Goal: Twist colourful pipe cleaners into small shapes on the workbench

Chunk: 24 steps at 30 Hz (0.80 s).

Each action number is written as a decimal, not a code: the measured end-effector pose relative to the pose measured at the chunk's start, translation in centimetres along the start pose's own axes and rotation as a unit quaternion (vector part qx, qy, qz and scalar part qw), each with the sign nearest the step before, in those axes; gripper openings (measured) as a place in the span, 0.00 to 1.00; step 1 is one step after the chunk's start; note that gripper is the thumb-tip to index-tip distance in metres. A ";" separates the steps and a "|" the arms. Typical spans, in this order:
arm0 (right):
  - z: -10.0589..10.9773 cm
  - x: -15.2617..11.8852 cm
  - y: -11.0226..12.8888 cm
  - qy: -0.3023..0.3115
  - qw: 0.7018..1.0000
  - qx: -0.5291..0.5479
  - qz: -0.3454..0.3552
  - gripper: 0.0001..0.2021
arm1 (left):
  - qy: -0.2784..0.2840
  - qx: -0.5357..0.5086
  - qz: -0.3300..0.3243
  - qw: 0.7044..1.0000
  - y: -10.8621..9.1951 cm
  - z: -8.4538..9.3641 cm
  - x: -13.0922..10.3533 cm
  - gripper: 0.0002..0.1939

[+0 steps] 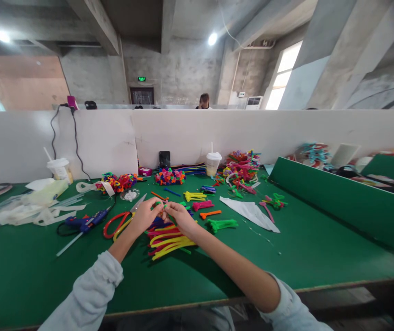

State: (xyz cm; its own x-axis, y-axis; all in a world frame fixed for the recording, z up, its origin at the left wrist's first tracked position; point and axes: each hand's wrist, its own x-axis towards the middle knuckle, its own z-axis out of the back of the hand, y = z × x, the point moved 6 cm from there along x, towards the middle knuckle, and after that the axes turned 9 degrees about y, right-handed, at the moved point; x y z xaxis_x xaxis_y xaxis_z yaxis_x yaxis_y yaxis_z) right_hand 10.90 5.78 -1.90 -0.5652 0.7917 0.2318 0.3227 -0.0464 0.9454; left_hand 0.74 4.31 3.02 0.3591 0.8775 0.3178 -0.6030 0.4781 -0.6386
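Note:
My left hand (146, 214) and my right hand (180, 217) meet above the middle of the table, fingertips pinched together. Between them shows a bit of green pipe cleaner (158, 203), mostly hidden by the fingers. Beneath the hands lies a bundle of yellow and red pipe cleaners (171, 243). Red-handled scissors (116, 225) rest just left of my left hand. To the right of my right hand are shaped pipe-cleaner pieces: a yellow group (195, 196), a pink group (203, 205), an orange piece (210, 214) and a green group (222, 225).
A blue glue gun (88, 222) lies at the left near plastic bags (21, 204). Lidded cups (213, 164) and colourful piles (170, 176) stand along the white partition (183, 131). A white sheet (250, 213) lies right, before a green divider (331, 202).

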 end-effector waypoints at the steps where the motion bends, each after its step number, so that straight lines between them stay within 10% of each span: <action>1: -0.1 0.0 -0.3 0.011 0.998 0.053 -0.025 0.10 | -0.010 0.000 -0.003 1.000 0.0 0.0 -0.1 0.11; 10: -0.6 -0.3 -1.1 0.090 0.968 0.210 -0.105 0.11 | -0.008 -0.012 -0.027 1.000 -0.7 -0.2 -0.2 0.11; 16: 0.1 0.0 0.5 0.033 0.996 -0.082 0.001 0.12 | 0.007 -0.075 0.029 0.997 0.1 -0.5 -0.1 0.12; 22: 0.4 -0.9 2.6 -0.098 0.857 -0.499 0.091 0.07 | -0.005 -0.088 0.077 0.993 1.1 -1.1 -0.1 0.12; 24: 0.4 -0.8 2.5 -0.071 0.882 -0.462 0.068 0.09 | -0.014 -0.063 0.062 0.996 1.0 -1.1 -0.2 0.11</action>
State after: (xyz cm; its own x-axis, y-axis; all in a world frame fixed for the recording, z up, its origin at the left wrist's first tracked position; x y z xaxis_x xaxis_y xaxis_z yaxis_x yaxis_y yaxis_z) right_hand 12.49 5.31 0.20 -0.4464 0.8060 0.3887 -0.4125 -0.5708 0.7100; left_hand 0.89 4.61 1.53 0.2673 0.9307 0.2496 -0.5468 0.3598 -0.7560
